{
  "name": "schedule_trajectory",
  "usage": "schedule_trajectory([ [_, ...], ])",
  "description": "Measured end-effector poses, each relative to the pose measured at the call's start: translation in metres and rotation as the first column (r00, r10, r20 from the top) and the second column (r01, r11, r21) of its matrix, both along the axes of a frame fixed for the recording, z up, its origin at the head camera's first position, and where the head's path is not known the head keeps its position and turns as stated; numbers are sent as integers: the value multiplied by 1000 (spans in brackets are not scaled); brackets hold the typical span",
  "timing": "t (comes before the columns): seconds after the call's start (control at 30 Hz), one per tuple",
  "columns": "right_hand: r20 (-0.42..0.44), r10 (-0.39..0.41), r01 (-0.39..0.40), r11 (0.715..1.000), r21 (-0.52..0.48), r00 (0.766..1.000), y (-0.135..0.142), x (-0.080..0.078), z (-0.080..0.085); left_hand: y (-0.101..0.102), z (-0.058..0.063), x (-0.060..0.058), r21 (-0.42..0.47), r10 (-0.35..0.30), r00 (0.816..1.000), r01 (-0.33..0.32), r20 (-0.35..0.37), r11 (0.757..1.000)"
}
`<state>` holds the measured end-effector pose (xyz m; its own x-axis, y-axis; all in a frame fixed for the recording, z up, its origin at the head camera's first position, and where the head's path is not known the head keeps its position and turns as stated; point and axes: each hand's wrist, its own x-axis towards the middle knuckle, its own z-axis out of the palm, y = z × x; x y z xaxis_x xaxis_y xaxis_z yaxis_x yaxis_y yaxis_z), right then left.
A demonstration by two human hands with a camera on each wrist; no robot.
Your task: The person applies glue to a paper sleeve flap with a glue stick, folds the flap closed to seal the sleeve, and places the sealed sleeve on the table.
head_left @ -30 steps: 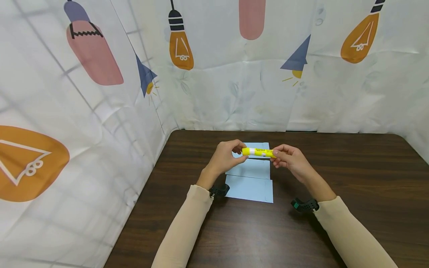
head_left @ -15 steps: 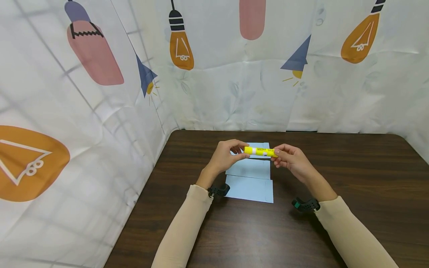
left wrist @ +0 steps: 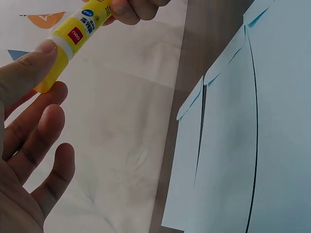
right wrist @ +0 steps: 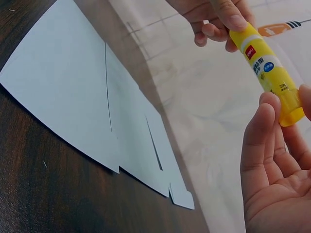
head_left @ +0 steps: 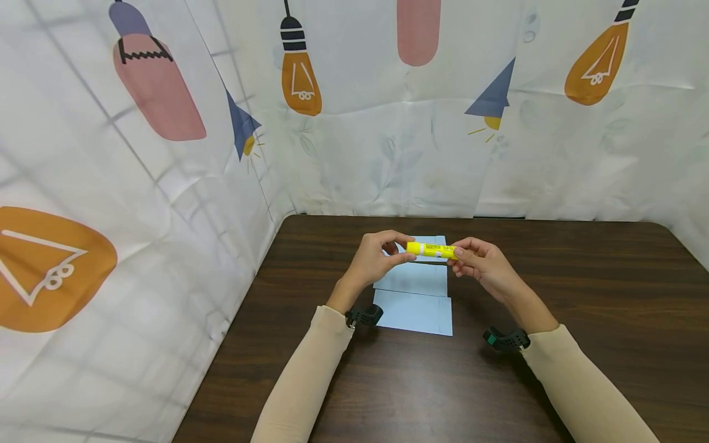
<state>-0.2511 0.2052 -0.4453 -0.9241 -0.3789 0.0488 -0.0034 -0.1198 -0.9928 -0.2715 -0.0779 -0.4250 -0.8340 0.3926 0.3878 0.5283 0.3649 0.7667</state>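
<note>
A yellow glue stick point(head_left: 433, 250) with a white band is held level between both hands, above light blue paper sheets point(head_left: 414, 312). My left hand point(head_left: 373, 258) pinches its capped end between thumb and fingers; in the left wrist view the thumb point(left wrist: 41, 58) presses on the cap and the other fingers are bent below it. At the other end, my right hand point(head_left: 486, 267) grips the base with thumb and fingers. The cap looks to be on, as the right wrist view of the glue stick point(right wrist: 265, 63) shows.
Several overlapping paper pieces with small folded flaps point(left wrist: 189, 99) lie on the dark wooden table point(head_left: 421, 381). A white printed curtain point(head_left: 354, 160) hangs behind the table and along its left side.
The glue stick and the left hand have shifted slightly to the right. The right hand barely moves, and the paper stays where it was.
</note>
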Motion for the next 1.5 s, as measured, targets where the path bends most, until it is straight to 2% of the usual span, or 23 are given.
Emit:
schedule_trajectory([
  [0.27,0,1,-1,1000,-4,1000,-1,0,0,1,-1,1,3,4,1000,-4,-8,1000],
  [0.67,3,3,-3,1000,-18,1000,0,0,-3,6,0,3,54,-33,999,34,-15,998],
  [1.3,4,22,-22,1000,-21,1000,0,0,-4,10,0,4,42,-38,999,38,-2,998],
  [1.4,7,38,-38,999,15,999,0,-1,-4,8,0,4,17,-36,999,36,-3,999],
  [1.5,-7,73,-72,992,100,997,-1,-2,-5,4,2,3,-21,-32,999,32,-10,999],
])
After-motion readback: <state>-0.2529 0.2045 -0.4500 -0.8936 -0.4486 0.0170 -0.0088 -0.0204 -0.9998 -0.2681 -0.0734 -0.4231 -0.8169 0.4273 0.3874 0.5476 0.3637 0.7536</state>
